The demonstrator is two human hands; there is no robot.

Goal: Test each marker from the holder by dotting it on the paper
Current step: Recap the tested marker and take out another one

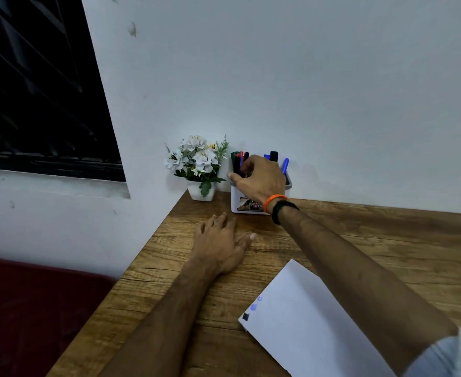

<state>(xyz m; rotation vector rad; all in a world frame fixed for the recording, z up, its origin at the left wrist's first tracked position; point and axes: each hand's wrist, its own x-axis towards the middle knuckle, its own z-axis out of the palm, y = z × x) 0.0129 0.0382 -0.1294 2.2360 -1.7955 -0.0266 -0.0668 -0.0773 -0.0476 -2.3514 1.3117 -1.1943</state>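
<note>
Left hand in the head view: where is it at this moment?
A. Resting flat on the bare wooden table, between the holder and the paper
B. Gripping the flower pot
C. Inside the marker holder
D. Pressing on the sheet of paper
A: the left hand lies open, palm down, on the wooden table, clear of the paper, while the right hand reaches into the marker holder.

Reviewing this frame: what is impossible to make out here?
- Head view: right hand covers the holder top; whether its fingers grip a marker is hidden.
- Markers: count unclear, lower bodies inside the holder.
- Holder label: too small, partly behind the wrist.
- Paper: cut by the bottom edge and the right forearm.
</note>
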